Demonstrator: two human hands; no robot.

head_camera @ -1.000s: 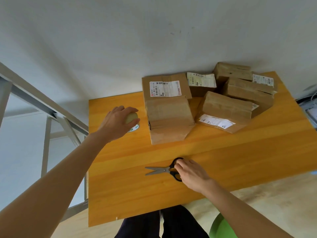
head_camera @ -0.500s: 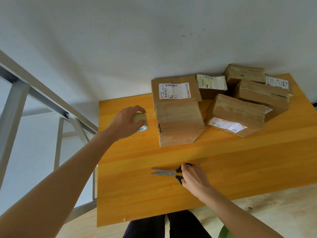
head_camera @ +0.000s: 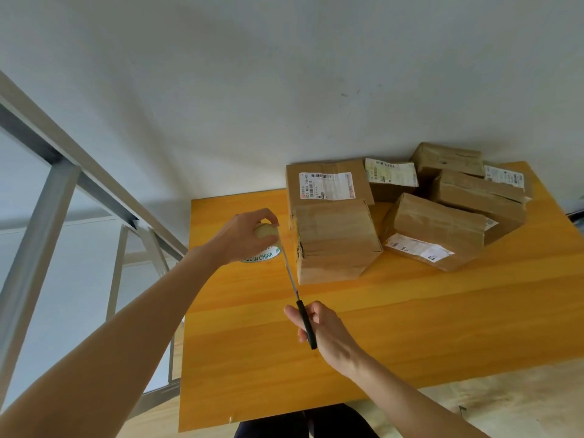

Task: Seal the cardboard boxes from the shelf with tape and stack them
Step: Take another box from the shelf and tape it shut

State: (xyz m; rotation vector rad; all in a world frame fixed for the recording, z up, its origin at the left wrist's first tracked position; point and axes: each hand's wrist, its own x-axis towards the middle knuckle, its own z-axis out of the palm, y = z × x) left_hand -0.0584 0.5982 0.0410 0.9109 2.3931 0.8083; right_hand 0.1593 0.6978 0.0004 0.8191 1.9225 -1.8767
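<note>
My left hand (head_camera: 243, 237) grips a roll of tape (head_camera: 264, 245) with a white printed core, held just above the yellow table (head_camera: 410, 327), left of the nearest cardboard box (head_camera: 335, 241). My right hand (head_camera: 325, 330) holds black-handled scissors (head_camera: 300, 298), lifted off the table with the blades pointing up toward the tape roll. Several more brown boxes (head_camera: 439, 232) with white labels lie jumbled at the table's back right, some leaning on each other.
A white wall rises behind the table. A grey metal frame (head_camera: 63, 172) stands at the left, beside the table's left edge. Pale floor (head_camera: 505, 403) shows past the table's near edge, with my dark-clothed legs (head_camera: 303, 422) below.
My right hand has picked the scissors up from the table and turned them so the blades point at the tape. My left hand has raised the tape roll slightly.
</note>
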